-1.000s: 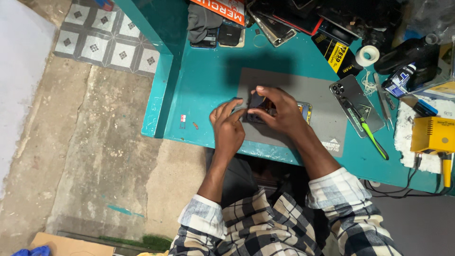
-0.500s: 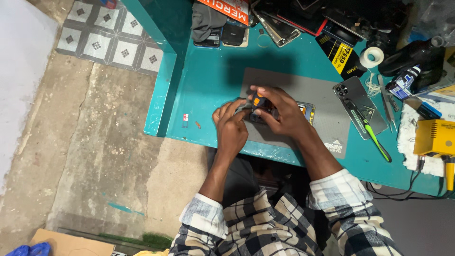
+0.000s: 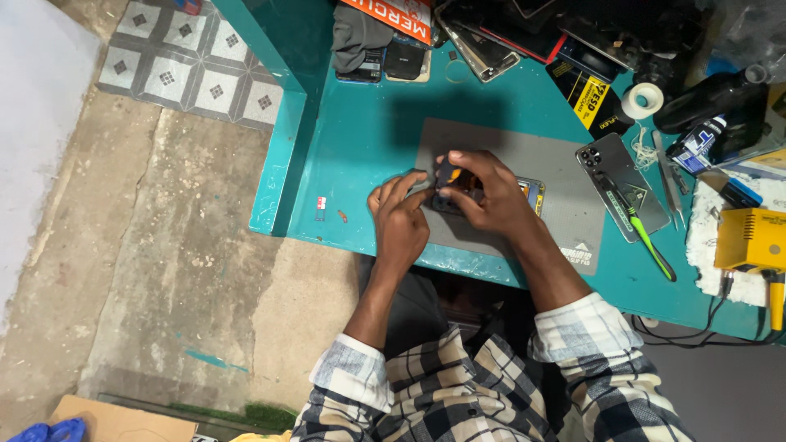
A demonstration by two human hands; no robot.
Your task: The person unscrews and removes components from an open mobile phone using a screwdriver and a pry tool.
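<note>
1. Landmark: grey mat (image 3: pixel 565 214) on the teal table (image 3: pixel 360 139).
2. Opened phone (image 3: pixel 530 193) lies on the mat's middle, mostly under the hands.
3. Right hand (image 3: pixel 483 200) rests over the phone, fingers curled narrow around a small orange-and-black tool (image 3: pixel 449 174).
4. Left hand (image 3: pixel 399 217) at the mat's left edge, fingertips pinched on a small grey piece (image 3: pixel 418 185).
5. Green toothbrush (image 3: pixel 647 241) lies right of the mat.
</note>
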